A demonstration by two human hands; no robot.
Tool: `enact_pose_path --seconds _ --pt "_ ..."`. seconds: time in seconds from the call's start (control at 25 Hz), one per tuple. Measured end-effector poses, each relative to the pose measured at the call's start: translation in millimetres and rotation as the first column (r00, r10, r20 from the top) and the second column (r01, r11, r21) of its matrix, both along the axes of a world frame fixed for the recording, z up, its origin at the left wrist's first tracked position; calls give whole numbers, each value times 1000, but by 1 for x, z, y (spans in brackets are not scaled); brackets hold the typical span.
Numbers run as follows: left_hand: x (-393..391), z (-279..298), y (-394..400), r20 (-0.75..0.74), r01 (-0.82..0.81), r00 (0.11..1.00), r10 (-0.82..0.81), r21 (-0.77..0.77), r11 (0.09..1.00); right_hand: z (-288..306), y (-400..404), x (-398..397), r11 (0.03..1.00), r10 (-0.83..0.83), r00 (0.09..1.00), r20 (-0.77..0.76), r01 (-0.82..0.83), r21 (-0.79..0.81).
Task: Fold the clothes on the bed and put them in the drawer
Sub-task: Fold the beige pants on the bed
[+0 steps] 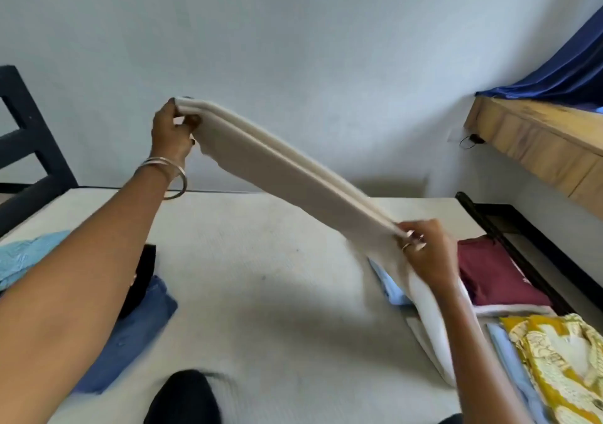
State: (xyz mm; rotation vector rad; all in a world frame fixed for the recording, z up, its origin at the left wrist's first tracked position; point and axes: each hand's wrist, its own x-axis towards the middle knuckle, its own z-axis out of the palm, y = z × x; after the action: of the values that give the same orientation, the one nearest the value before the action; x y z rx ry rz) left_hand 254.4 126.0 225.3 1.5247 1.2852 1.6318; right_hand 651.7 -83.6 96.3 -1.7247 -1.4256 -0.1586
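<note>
Cream-coloured fabric (287, 175), a folded garment of some sort, stretches taut in the air above the bed (261, 276), running as a long doubled band from upper left down to lower right, with two parallel folded edges showing along its top side. The left hand (171, 129), raised high with silver bangles (169, 175) on its wrist, pinches the upper end between thumb and curled fingers. The right hand (424, 250), lower and nearer the mattress, pinches the other end, fingers curled around the cloth; the rest of the garment hangs down past this wrist and trails onto the bed. The bed's surface is pale and plain. On its left side lie a light blue textured cloth (23, 257), a black garment (143, 280) and a folded blue denim piece (130, 335), partly hidden by the left forearm. On the right side sit a folded maroon garment (499, 273), a pale blue piece (388, 283) just beside the hanging cream cloth, and a yellow patterned garment (561, 361) near the corner. A dark shape (182, 397) shows at the lower edge, too blurred to identify. Behind stands a pale wall (293, 31), with a dark bed frame (29, 142) at left, a wooden shelf (538, 142) at right and a dark blue curtain (567, 67) above it.
</note>
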Motion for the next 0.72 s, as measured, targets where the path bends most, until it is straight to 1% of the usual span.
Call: enact_pose_path --seconds 0.04,0.08,0.12,0.16,0.2,0.24,0.28,0.32,0.36,0.4,0.44,0.48,0.52,0.56,0.6,0.64,0.68,0.72 --pt "-18 -25 -10 132 34 991 -28 -43 999 -30 -7 -27 996 71 998 -1 -71 -47" --pt "-41 -61 -18 223 23 975 -2 -91 996 -65 -13 -58 976 179 984 3 -177 -124" --pt "-65 -96 -33 277 -29 958 77 -173 984 -105 -15 -88 931 301 954 7 -292 -220" --pt "-93 -138 -43 313 -85 933 178 -287 954 -144 -18 -117 864 398 917 10 -371 -340" --pt "-120 -181 -59 318 -112 909 271 -440 891 -180 -21 -140 787 481 876 20 -422 -451" --pt "-143 -224 -76 275 -129 895 350 -592 796 -209 -25 -160 677 570 822 10 -462 -573" --pt "-162 -263 -96 200 -142 888 414 -736 661 -233 -27 -175 544 647 763 -21 -480 -688" --pt "-177 -304 -113 184 -126 840 510 -849 513 -252 -30 -185 409 703 708 -60 -472 -781" --pt "-176 -327 -131 207 -58 786 582 -913 403 -263 -33 -190 356 707 702 -85 -458 -815" --pt "-172 -347 -141 247 1 744 621 -930 368 -267 -33 -195 379 680 729 -82 -445 -812" --pt "-166 -361 -145 291 37 717 633 -923 382 -271 -31 -199 433 643 763 -67 -434 -790" --pt "-158 -372 -143 311 43 712 629 -914 403 -276 -30 -201 489 592 804 -56 -414 -767" --pt "-145 -370 -141 305 57 730 611 -919 390 -280 -29 -198 540 527 849 -25 -358 -762" --pt "-141 -379 -132 298 65 735 609 -925 374 -283 -29 -194 576 461 887 3 -297 -761" --pt "-134 -382 -127 278 65 741 611 -935 347 -286 -31 -189 575 409 913 11 -248 -780" --pt "-131 -392 -119 263 38 728 633 -937 347 -289 -31 -183 590 361 932 30 -203 -781" --pt "-128 -395 -112 209 -14 708 675 -951 310 -288 -29 -177 613 307 951 38 -168 -772" --pt "-127 -400 -106 116 -92 712 693 -962 256 -286 -23 -169 641 243 969 32 -136 -756"
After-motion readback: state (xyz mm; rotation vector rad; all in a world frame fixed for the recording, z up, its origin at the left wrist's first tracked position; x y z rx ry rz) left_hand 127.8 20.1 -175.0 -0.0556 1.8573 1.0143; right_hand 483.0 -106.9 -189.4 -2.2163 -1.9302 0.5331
